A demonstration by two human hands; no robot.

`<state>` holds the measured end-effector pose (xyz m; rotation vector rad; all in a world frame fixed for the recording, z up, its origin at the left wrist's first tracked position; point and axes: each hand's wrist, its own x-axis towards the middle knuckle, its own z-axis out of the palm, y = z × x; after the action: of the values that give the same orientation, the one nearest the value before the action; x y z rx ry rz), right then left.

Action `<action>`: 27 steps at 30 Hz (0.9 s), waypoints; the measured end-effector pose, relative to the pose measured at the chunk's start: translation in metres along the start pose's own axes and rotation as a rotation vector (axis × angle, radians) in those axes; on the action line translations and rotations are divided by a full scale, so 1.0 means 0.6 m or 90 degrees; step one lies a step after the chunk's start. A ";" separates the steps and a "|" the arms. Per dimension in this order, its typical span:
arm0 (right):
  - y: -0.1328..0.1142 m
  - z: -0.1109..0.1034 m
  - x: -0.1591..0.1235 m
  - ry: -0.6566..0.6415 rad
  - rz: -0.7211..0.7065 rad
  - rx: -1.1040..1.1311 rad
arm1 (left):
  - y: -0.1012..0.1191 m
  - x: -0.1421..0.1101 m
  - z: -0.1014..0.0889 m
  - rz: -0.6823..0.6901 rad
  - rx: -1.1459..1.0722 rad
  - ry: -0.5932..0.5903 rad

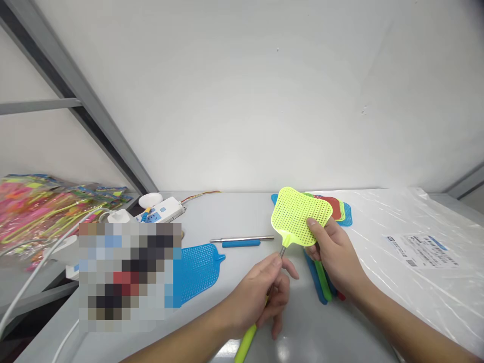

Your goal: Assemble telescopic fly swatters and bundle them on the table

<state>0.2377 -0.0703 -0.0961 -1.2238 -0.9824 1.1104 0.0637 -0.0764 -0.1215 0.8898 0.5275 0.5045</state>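
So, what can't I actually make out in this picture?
Head view: part of the metal rod, behind the left hand.
Head view: the lower end of the yellow handle, cut off by the bottom edge.
Head view: parts of the stacked swatter heads, behind the yellow swatter head.
Head view: the left part of the blue swatter head, under a pixelated patch.
Head view: fine print on the label, too small to read.

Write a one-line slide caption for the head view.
Left hand on a thin metal rod, right hand on its lime-yellow perforated plastic paddle, above a grey tabletop.
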 end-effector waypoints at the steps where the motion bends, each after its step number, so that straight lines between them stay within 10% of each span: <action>1: 0.001 0.001 -0.001 0.001 0.003 0.003 | -0.001 -0.001 -0.001 -0.003 -0.002 -0.003; 27: 0.012 0.017 -0.020 -0.050 -0.035 -0.007 | 0.033 -0.031 -0.020 -0.167 -0.219 -0.115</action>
<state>0.2246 -0.0800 -0.1020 -1.1624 -1.0773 1.1184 0.0386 -0.0703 -0.1073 0.5212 0.3706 0.2601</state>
